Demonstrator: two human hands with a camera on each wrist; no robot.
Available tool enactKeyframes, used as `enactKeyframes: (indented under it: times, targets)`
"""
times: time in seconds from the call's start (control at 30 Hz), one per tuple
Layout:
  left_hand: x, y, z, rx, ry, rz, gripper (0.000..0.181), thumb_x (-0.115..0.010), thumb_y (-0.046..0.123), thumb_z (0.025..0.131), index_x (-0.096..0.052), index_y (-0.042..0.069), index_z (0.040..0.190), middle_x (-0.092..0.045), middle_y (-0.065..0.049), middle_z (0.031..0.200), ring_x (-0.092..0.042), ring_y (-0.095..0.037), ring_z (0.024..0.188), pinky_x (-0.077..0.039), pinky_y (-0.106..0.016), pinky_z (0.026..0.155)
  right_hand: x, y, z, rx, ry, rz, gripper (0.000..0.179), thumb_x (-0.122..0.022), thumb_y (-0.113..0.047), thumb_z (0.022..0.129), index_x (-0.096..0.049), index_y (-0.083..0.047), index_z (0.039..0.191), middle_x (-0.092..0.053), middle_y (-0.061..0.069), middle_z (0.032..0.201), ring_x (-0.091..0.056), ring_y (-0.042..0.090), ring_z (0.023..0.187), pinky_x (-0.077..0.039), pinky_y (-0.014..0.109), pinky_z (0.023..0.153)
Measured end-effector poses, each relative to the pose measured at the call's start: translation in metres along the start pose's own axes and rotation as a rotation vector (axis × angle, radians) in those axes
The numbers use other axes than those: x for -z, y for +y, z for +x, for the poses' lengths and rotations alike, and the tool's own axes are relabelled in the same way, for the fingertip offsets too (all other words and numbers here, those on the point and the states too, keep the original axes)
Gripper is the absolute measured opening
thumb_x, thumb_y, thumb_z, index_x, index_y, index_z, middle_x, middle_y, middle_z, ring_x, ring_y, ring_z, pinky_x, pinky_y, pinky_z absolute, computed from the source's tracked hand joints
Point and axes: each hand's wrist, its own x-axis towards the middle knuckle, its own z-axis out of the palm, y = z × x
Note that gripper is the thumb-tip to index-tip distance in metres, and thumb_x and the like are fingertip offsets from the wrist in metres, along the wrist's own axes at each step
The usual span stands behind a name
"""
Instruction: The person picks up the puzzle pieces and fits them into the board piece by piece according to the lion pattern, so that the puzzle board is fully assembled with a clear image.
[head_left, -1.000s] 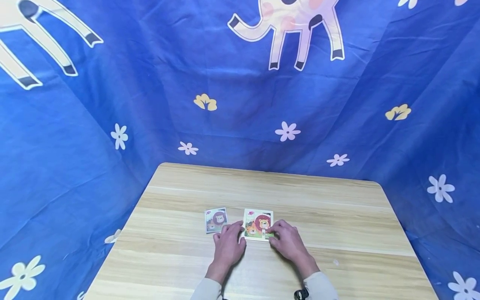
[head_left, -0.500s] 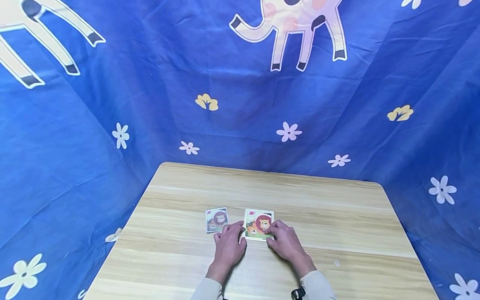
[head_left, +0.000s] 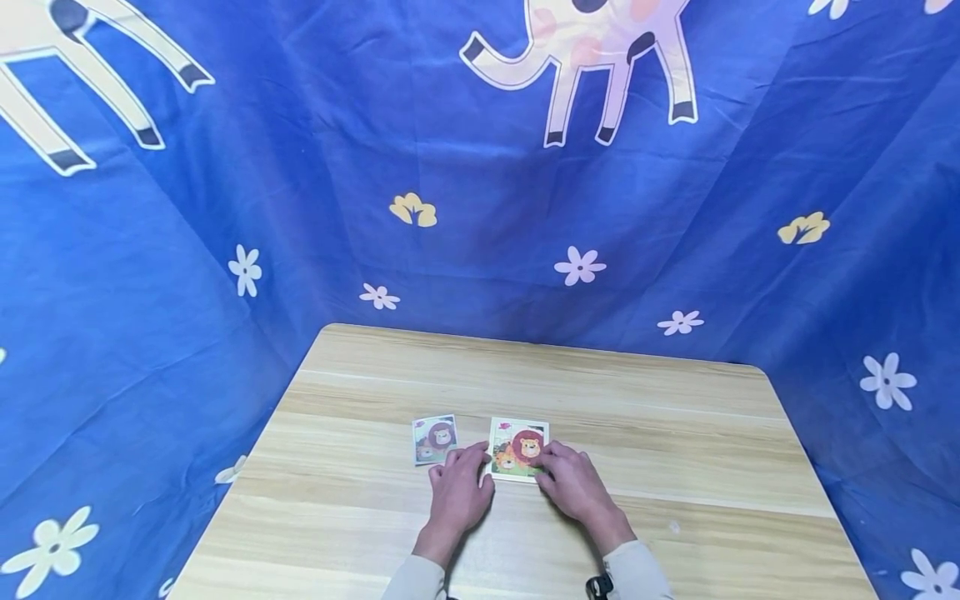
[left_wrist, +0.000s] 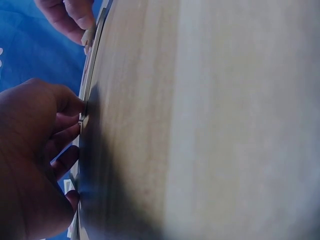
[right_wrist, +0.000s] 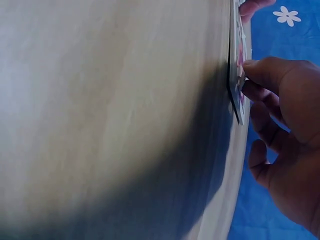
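A square jigsaw puzzle board (head_left: 517, 450) with a lion picture lies flat on the table. My left hand (head_left: 459, 492) grips its left edge, thumb at the near corner and forefinger farther up. In the left wrist view, the thumb and forefinger of this left hand (left_wrist: 37, 145) meet at the board's thin edge. Over the lower right part of the picture, my right hand (head_left: 573, 483) pinches a small puzzle piece, its fingertips right at the board. The left wrist view shows that puzzle piece (left_wrist: 88, 36) tilted above the board; the fingers cover most of it.
Left of the board lies a paler lion picture card (head_left: 434, 440), just beyond the left hand's fingers. The wooden table (head_left: 360, 367) has its far edge against a blue patterned curtain (head_left: 480, 192), which also hangs along both sides.
The right hand's fingers have moved slightly over the board's lower right part, where a pale gap showed a second ago and now looks covered. The left hand keeps its place.
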Motion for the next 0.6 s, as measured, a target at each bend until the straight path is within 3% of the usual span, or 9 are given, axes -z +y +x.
enactKeyframes:
  times: [0.4,0.6]
  targets:
    - [0.0002,0.0007,-0.0003,0.004,-0.013,-0.008,0.022,-0.066,0.022,0.079,-0.067,0.020,0.100,-0.062,0.010,0.131,-0.053,-0.019,0.111,-0.031,-0.044,0.083,-0.0054,-0.0017,0.0005,-0.008,0.046,-0.041,0.013,-0.072,-0.022,0.084,-0.076,-0.023,0.096,-0.066,-0.009,0.098,-0.064,0.012,0.091,-0.048,0.036,0.078]
    - [-0.0007,0.0007,-0.0001,0.006,-0.014,0.000,0.022,-0.065,0.023,0.079,-0.067,0.020,0.100,-0.062,0.010,0.132,-0.053,-0.019,0.112,-0.031,-0.044,0.083,-0.0051,-0.0040,-0.0004,-0.010,0.045,-0.054,0.017,-0.071,-0.022,0.083,-0.075,-0.021,0.099,-0.066,-0.008,0.099,-0.064,0.013,0.090,-0.048,0.036,0.076]
